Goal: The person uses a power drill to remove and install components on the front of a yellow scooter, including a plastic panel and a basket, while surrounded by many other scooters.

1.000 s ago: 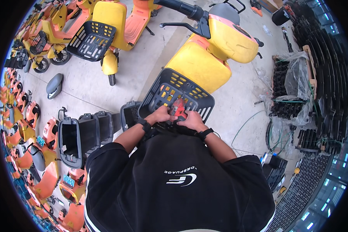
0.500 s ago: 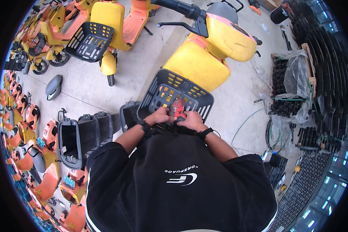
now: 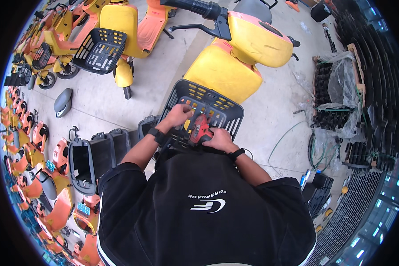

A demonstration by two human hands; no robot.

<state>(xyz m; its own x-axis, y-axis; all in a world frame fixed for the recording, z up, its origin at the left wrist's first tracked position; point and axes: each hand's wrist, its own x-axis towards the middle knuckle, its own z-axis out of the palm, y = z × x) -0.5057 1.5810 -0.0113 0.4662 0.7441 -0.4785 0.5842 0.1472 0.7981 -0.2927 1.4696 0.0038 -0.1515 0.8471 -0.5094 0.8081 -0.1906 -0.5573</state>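
A black plastic basket (image 3: pixel 232 114) with slotted sides sits at the front of a yellow scooter (image 3: pixel 221 73). Inside it is a red and black power drill (image 3: pixel 201 127), which my right hand (image 3: pixel 218 138) grips at the handle. My left hand (image 3: pixel 178 115) is in the basket's left part, above the drill's left, its fingers closed near the tool's tip; what they hold, if anything, is too small to name. The scooter's handlebar and brake lever (image 3: pixel 193 29) reach over the upper middle.
Pink and yellow scooters (image 3: pixel 148 26) fill the upper and left sides. A grey seat (image 3: pixel 62 103) lies on the concrete floor. Dark open bins (image 3: pixel 93 162) stand left of me. Plastic-wrapped parts (image 3: pixel 339 93), stacked black pieces (image 3: pixel 377 88) and loose green straps (image 3: pixel 323 157) are on the right.
My left hand has moved up and left, away from the drill body, to higher inside the basket. My right hand still holds the drill, which now shows more of its body.
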